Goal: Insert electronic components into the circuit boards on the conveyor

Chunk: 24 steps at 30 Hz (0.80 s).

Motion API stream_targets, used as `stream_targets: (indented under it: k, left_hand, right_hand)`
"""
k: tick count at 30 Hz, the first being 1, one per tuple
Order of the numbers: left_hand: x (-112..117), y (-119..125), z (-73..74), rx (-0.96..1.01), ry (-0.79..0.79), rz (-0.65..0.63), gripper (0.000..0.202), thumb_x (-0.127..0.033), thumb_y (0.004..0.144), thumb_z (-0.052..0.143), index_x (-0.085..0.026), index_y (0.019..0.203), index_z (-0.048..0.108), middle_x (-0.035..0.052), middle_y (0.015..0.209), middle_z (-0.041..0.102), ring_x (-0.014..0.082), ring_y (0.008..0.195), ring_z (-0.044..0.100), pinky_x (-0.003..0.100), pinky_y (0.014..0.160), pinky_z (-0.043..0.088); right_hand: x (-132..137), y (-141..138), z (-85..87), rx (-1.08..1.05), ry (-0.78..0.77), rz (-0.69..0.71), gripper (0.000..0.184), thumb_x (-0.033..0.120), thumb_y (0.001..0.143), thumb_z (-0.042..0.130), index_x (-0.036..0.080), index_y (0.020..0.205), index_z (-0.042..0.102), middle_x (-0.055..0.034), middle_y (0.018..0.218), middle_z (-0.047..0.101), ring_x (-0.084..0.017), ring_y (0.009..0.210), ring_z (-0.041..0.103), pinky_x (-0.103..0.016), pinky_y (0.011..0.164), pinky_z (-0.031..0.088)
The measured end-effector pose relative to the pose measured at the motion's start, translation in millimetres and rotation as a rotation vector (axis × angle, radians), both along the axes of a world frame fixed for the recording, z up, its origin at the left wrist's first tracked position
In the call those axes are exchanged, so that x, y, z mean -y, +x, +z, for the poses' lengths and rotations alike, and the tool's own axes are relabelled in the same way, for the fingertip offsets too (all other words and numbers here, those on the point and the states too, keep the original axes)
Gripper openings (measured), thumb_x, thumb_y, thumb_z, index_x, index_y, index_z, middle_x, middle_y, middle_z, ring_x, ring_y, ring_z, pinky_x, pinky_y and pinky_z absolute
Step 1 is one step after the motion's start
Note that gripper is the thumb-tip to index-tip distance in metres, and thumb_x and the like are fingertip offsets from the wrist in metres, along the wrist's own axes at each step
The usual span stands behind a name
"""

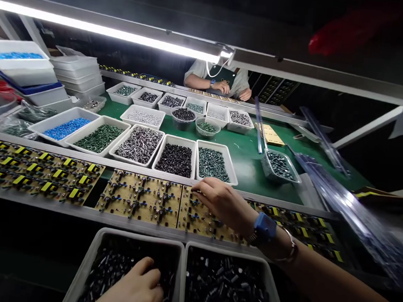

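My right hand [223,203] reaches left over a tan circuit board [139,204] on the conveyor rail, fingers pinched together at the board's top edge; what they hold is too small to make out. A blue wristband and a bracelet are on that wrist. My left hand [137,287] is down in the near left grey bin [92,254] of black cylindrical parts, fingers curled into the pile. A second bin [226,286] of the same dark parts sits to its right.
White trays of blue [65,127], green [100,138], striped [139,144], black [175,160] and teal [213,164] components line the green table. Boards with yellow parts [37,171] lie on the left. Clear plastic tubes [352,212] lean at right. Another person's hands [226,88] work opposite.
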<state>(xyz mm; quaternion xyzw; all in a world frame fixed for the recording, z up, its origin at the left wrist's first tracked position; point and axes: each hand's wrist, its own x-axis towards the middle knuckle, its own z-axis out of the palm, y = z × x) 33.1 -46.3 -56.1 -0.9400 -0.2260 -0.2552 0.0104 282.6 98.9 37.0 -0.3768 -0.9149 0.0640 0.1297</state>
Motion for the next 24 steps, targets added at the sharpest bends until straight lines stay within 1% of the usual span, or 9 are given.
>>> stream_targets:
  k: [5,9,12,14,16,18,20,22,24]
  left_hand:
    - [4,-7,-4.0,-0.111,-0.006,-0.025,0.043,-0.030,0.088,0.077,-0.021,0.057,0.048,-0.0040,0.055,0.049,0.0167,0.067,0.042,0.036,0.090,0.035]
    - [4,-6,2.6,-0.094,0.039,0.000,0.040,-0.032,0.089,0.076,-0.022,0.059,0.051,-0.0049,0.053,0.051,0.0172,0.065,0.042,0.038,0.096,0.037]
    - [3,-3,8.1,-0.035,0.048,0.018,0.042,-0.033,0.089,0.076,-0.022,0.059,0.050,-0.0066,0.053,0.051,0.0172,0.063,0.042,0.039,0.099,0.038]
    - [0,-2,11.5,-0.024,0.029,0.022,0.040,-0.032,0.091,0.074,-0.022,0.061,0.050,-0.0067,0.059,0.055,0.0168,0.063,0.044,0.037,0.096,0.041]
    - [-5,-5,17.4,-0.019,0.008,0.031,0.034,-0.031,0.093,0.071,-0.023,0.065,0.053,-0.0055,0.068,0.059,0.0170,0.065,0.048,0.035,0.091,0.045]
    - [-12,-12,27.0,-0.020,-0.065,0.044,0.021,-0.029,0.094,0.068,-0.024,0.075,0.059,-0.0035,0.077,0.063,0.0180,0.070,0.053,0.033,0.086,0.047]
    - [-21,-21,38.8,0.020,-0.191,0.065,0.008,-0.022,0.095,0.063,-0.024,0.087,0.062,-0.0009,0.085,0.065,0.0190,0.076,0.057,0.031,0.080,0.048]
    - [-31,-29,50.2,0.075,-0.358,0.105,0.014,-0.012,0.095,0.056,-0.023,0.098,0.062,0.0015,0.094,0.066,0.0189,0.082,0.059,0.029,0.077,0.048]
    - [-42,-33,59.2,0.169,-0.500,0.161,0.025,-0.005,0.096,0.050,-0.024,0.105,0.064,0.0021,0.097,0.066,0.0176,0.086,0.061,0.027,0.075,0.048]
  right_hand:
    - [-4,-8,14.8,0.190,-0.040,0.019,0.010,0.013,0.102,0.057,0.011,0.102,0.066,-0.0115,0.098,0.066,-0.025,0.092,0.064,-0.040,0.086,0.053]
    - [-6,-13,20.0,0.263,-0.053,0.034,0.009,0.012,0.101,0.056,0.012,0.099,0.065,-0.0099,0.096,0.065,-0.023,0.089,0.063,-0.037,0.083,0.052]
    - [-8,-16,17.8,0.261,-0.031,0.035,0.014,0.008,0.101,0.054,0.013,0.096,0.066,-0.0094,0.094,0.066,-0.022,0.087,0.062,-0.035,0.081,0.050]
    - [-8,-14,17.2,0.233,-0.030,0.024,0.015,0.009,0.101,0.054,0.014,0.096,0.067,-0.0087,0.092,0.066,-0.021,0.085,0.063,-0.034,0.078,0.050]
    - [-5,-8,19.1,0.177,-0.029,-0.005,0.011,0.011,0.101,0.057,0.014,0.103,0.068,-0.0082,0.093,0.068,-0.022,0.086,0.065,-0.034,0.077,0.051]
    - [5,0,22.1,0.073,-0.006,-0.043,0.013,0.015,0.101,0.061,0.014,0.112,0.067,-0.0083,0.097,0.070,-0.022,0.089,0.067,-0.034,0.079,0.052]
    - [26,8,22.2,-0.010,0.004,-0.058,0.012,0.019,0.102,0.061,0.015,0.111,0.067,-0.0072,0.097,0.070,-0.021,0.087,0.066,-0.034,0.078,0.051]
    - [54,12,16.0,0.041,-0.051,-0.012,0.012,0.025,0.102,0.061,0.017,0.095,0.068,-0.0037,0.087,0.068,-0.019,0.077,0.064,-0.032,0.069,0.047]
    - [85,11,3.2,0.162,-0.144,0.119,0.016,0.031,0.093,0.075,0.019,0.086,0.067,-0.0010,0.082,0.068,-0.018,0.069,0.062,-0.031,0.060,0.043]
